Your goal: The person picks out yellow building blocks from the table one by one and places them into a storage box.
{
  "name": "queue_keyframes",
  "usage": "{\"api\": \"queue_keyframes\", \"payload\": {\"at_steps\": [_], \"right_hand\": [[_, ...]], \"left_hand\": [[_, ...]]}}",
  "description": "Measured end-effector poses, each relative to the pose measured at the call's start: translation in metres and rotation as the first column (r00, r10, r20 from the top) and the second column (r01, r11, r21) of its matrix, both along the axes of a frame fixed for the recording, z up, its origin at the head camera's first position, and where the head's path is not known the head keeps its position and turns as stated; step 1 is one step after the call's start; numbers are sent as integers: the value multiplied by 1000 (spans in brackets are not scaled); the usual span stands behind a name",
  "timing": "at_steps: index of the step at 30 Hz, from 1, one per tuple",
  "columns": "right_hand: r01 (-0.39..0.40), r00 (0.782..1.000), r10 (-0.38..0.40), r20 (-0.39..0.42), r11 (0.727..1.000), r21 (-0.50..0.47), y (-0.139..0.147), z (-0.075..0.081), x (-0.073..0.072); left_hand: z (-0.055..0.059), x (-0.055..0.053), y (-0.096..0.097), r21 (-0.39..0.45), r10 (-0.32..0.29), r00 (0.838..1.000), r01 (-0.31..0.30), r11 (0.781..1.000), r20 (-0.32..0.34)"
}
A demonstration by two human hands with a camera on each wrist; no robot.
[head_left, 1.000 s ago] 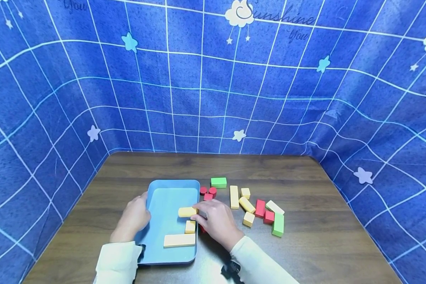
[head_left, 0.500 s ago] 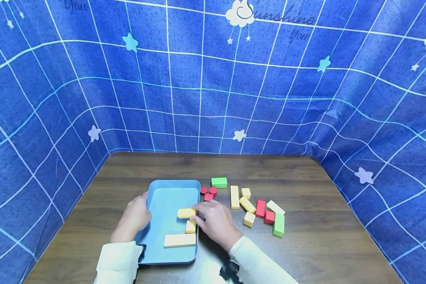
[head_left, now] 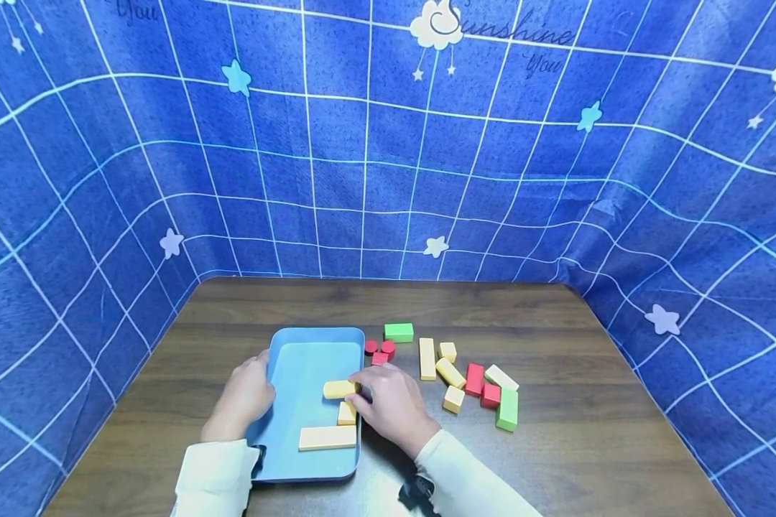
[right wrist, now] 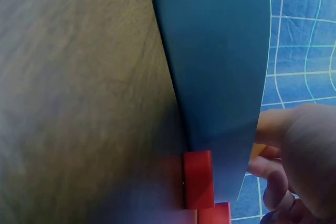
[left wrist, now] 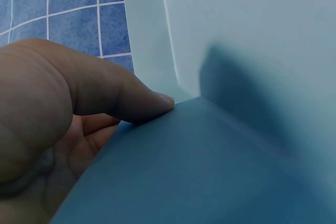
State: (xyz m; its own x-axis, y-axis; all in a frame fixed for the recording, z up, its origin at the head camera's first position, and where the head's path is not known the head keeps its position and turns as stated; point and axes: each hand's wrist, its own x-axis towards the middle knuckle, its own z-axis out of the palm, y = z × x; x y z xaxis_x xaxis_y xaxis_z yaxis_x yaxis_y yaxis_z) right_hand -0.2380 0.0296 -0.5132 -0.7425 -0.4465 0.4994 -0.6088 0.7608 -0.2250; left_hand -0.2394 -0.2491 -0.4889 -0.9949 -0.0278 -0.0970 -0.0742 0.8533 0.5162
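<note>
A blue tray (head_left: 304, 362) lies on the table, with my left hand (head_left: 242, 395) gripping its left rim. The left wrist view shows the thumb (left wrist: 131, 95) pressed on the inside of the tray wall and the other fingers below, outside it. Over the right rim reaches my right hand (head_left: 397, 406), pinching a yellow cylinder block (head_left: 338, 389) by its right end, inside the tray. Just below the cylinder in the head view are a small yellow block (head_left: 346, 413) and a long pale yellow block (head_left: 327, 438), both in the tray.
Red blocks (right wrist: 199, 179) stand close against the tray's right outer wall, partly hidden by my right hand. Farther right lie several yellow, red and green blocks, among them a green block (head_left: 507, 409) and a long yellow block (head_left: 427, 359). A patterned blue cloth (head_left: 388, 179) surrounds the table.
My right hand and the yellow cylinder block have shifted very slightly left and toward me. The left hand and the tray stay where they were.
</note>
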Motion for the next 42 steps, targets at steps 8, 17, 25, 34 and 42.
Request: {"api": "queue_keyframes", "payload": {"at_steps": [8, 17, 25, 34, 42], "right_hand": [[10, 1000, -10, 11, 1000, 19, 0, 1, 0], [13, 998, -14, 56, 1000, 8, -1, 1, 1], [12, 996, -12, 91, 1000, 0, -2, -1, 1], [10, 993, -10, 113, 1000, 7, -3, 2, 4], [6, 995, -7, 104, 1000, 15, -3, 2, 4]], "left_hand": [[0, 1, 0, 7, 3, 1000, -3, 1000, 2], [-1, 0, 0, 4, -1, 1000, 1, 1000, -5], [-3, -1, -1, -13, -14, 1000, 13, 1000, -27], [-3, 0, 0, -13, -9, 1000, 9, 1000, -21], [-4, -1, 0, -12, -6, 1000, 6, 1000, -17]]}}
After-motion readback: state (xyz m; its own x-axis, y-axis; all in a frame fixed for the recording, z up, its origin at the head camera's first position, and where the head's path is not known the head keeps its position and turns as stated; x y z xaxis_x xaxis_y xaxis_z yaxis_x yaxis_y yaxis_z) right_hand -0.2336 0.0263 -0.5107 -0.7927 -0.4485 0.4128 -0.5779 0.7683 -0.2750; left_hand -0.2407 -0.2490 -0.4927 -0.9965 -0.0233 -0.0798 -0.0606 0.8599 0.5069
